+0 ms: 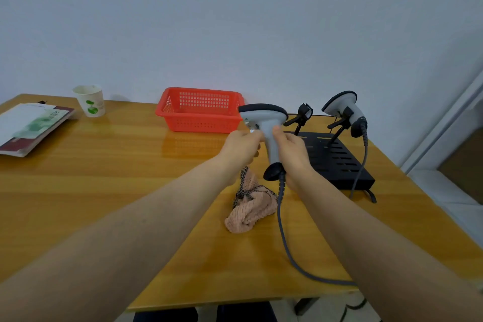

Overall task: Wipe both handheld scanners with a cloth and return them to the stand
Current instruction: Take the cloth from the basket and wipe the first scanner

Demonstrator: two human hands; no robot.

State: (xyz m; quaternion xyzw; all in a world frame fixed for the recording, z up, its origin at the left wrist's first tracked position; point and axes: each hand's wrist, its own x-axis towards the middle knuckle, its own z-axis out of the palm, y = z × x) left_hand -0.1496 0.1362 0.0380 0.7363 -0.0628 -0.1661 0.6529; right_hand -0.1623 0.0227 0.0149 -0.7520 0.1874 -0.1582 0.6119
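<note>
My right hand (290,151) grips the handle of a grey handheld scanner (264,117), held upright above the table with its dark-rimmed head pointing left. My left hand (241,148) is curled against the scanner just under its head and holds one end of a pink cloth (251,212). The rest of the cloth hangs down and lies bunched on the table below. A second grey scanner (342,107) sits in the right holder of the black stand (337,162). The stand's left holder (303,114) is empty.
The held scanner's grey cable (285,240) trails across the wooden table (130,170) to its front edge. A red basket (201,110) stands behind the hands. A paper cup (90,100) and a booklet (31,125) lie at the far left.
</note>
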